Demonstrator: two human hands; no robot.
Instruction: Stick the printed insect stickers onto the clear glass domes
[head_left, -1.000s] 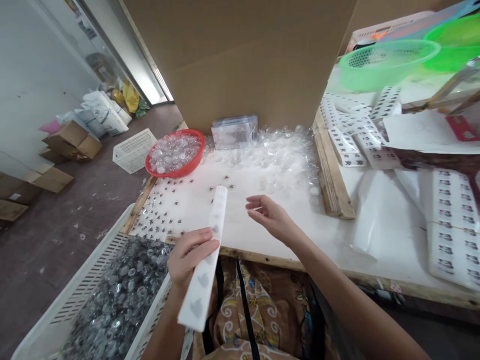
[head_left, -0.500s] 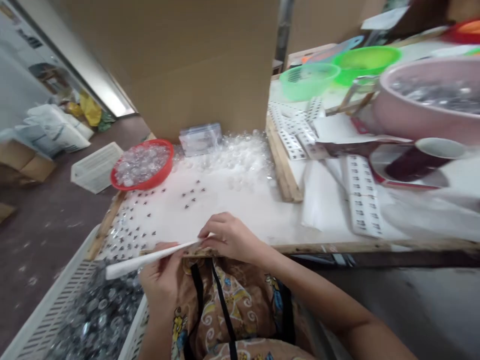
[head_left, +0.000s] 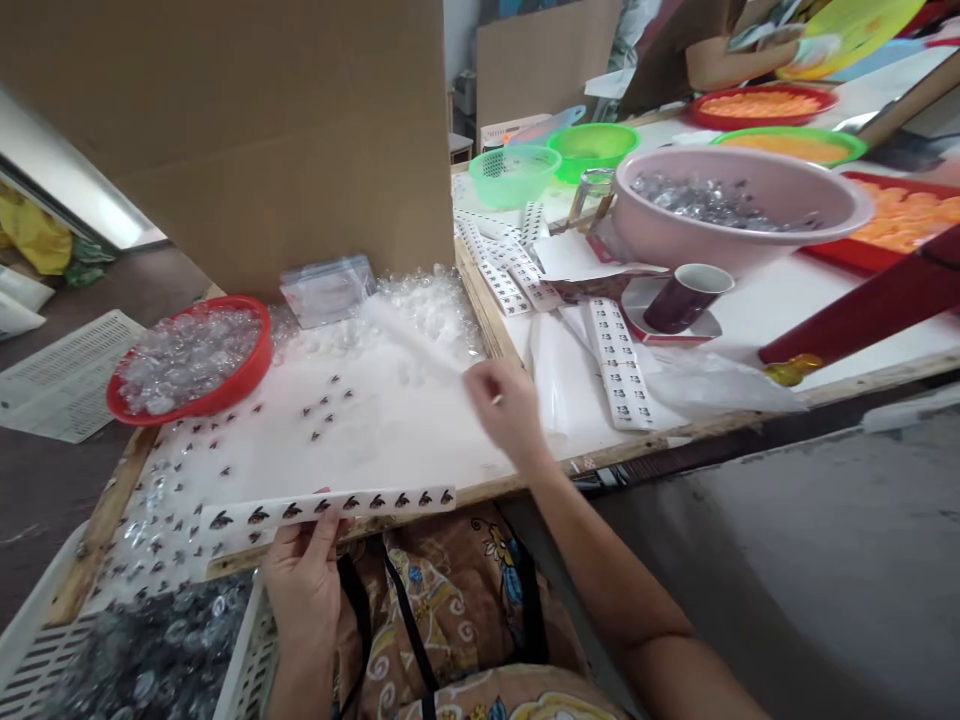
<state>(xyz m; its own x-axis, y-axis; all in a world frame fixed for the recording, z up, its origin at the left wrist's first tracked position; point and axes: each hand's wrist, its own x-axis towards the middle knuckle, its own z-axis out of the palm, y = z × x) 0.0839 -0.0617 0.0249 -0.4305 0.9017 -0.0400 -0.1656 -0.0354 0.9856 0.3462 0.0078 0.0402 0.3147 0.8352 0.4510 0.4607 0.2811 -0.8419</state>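
Your left hand (head_left: 304, 575) pinches the printed sticker strip (head_left: 335, 507) between thumb and fingers, holding it lengthwise over the near edge of the desk (head_left: 420, 450), printed side in view. Your right hand (head_left: 506, 408), blurred, is closed on one end of a white strip (head_left: 420, 342), which slants across toward the clear pieces (head_left: 444, 300) beside the cardboard (head_left: 300, 140).
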